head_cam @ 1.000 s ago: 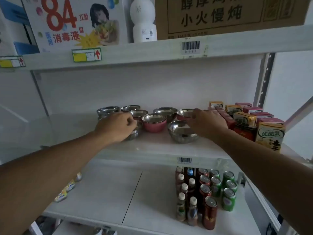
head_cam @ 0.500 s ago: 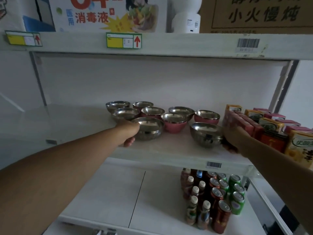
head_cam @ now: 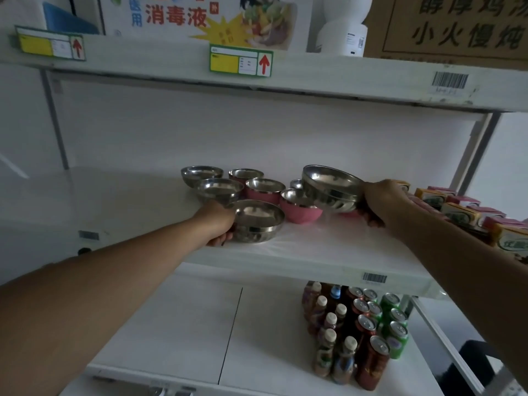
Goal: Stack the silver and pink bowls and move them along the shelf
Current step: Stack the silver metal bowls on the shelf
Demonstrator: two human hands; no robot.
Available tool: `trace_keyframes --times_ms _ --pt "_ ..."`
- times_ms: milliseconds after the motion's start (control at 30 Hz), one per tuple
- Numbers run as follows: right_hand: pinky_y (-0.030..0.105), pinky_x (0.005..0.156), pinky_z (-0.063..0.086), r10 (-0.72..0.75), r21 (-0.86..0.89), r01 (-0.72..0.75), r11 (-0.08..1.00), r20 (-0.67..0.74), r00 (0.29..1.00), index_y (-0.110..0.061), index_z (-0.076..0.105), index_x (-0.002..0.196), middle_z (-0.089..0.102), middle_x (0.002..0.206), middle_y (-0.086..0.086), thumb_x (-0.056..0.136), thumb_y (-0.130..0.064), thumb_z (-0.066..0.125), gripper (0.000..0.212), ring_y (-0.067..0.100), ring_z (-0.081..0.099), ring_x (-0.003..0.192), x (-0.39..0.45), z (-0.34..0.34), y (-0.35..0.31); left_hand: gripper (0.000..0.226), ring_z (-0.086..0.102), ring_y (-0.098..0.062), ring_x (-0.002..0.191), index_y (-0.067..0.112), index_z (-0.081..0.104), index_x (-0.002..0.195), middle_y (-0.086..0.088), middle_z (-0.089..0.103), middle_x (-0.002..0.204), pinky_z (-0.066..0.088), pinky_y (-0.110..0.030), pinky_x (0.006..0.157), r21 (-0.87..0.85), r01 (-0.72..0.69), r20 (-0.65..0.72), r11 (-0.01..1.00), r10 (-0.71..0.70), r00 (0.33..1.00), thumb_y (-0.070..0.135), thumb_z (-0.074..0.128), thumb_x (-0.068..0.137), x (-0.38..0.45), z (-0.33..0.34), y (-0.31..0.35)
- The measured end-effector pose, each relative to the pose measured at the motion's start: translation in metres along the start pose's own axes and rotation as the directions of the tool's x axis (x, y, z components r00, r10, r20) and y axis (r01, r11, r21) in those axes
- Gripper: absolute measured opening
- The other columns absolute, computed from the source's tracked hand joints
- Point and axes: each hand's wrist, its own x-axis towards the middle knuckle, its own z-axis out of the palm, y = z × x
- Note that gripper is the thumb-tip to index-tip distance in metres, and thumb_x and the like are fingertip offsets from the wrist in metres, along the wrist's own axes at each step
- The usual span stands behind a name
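On the middle shelf [head_cam: 328,261] stand several bowls, silver and pink. My left hand [head_cam: 218,221] grips the left side of a silver bowl [head_cam: 257,221] that rests near the shelf's front edge. My right hand [head_cam: 381,200] holds a second silver bowl [head_cam: 328,187] by its right rim, lifted off the shelf and tilted towards me. Just below and left of it sits a pink bowl [head_cam: 298,208]. Another pink bowl [head_cam: 264,190] and two silver bowls [head_cam: 220,188] [head_cam: 201,174] stand behind my left hand.
Drink cartons [head_cam: 463,212] fill the right end of the middle shelf, close to my right forearm. The shelf's left part is bare white. Bottles and cans [head_cam: 360,332] stand on the shelf below. Boxes and a white bottle [head_cam: 344,27] sit on the top shelf.
My right hand has taken hold of the right silver bowl and raised it off the shelf, moving it left. My left hand stays on the front silver bowl.
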Motion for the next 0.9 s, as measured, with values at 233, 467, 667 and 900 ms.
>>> trace_keyframes --times_ms 233,467,667,900 --pt "0.020 0.034 0.038 -0.119 -0.036 0.124 0.992 0.129 0.985 0.002 0.071 0.073 0.061 0.043 0.009 0.095 -0.017 0.049 0.037 0.019 0.050 0.029 -0.018 0.053 -0.032 0.068 0.048 -0.012 0.036 0.012 0.070 0.097 -0.006 0.071 0.060 0.041 -0.018 0.041 0.005 -0.019 0.118 1.000 0.019 0.993 0.066 0.030 0.107 -0.018 -0.009 0.004" --pt "0.019 0.037 0.041 -0.102 0.005 0.105 0.994 0.302 0.948 -0.004 0.068 0.102 0.064 0.053 0.009 0.101 -0.013 0.045 0.025 0.017 0.053 0.033 -0.027 0.098 -0.041 0.070 0.058 -0.021 0.052 0.021 0.060 0.147 -0.012 0.080 0.079 0.045 -0.023 0.048 0.144 -0.069 -0.077 0.987 0.081 0.994 0.070 0.030 0.109 -0.020 -0.051 -0.018" --pt "0.030 0.048 0.040 -0.172 -0.137 0.225 0.965 0.320 0.932 -0.007 0.065 0.104 0.059 0.077 0.012 0.103 -0.024 0.047 0.024 0.021 0.049 0.056 -0.014 0.126 -0.023 0.062 0.053 -0.018 0.046 0.012 0.068 0.126 -0.008 0.074 0.072 0.039 -0.020 0.041 0.145 -0.068 -0.171 0.987 0.092 0.981 0.063 0.035 0.111 -0.020 -0.071 -0.031" --pt "0.032 0.061 0.047 -0.186 -0.252 0.273 0.928 0.321 0.928 -0.015 0.067 0.126 0.072 0.105 0.012 0.094 -0.053 0.046 0.054 0.027 0.062 0.077 -0.018 0.132 -0.012 0.061 0.049 -0.016 0.040 0.012 0.067 0.124 -0.006 0.071 0.071 0.035 -0.019 0.042 0.207 -0.114 -0.118 0.972 0.140 0.983 0.063 0.036 0.110 -0.018 -0.068 -0.033"
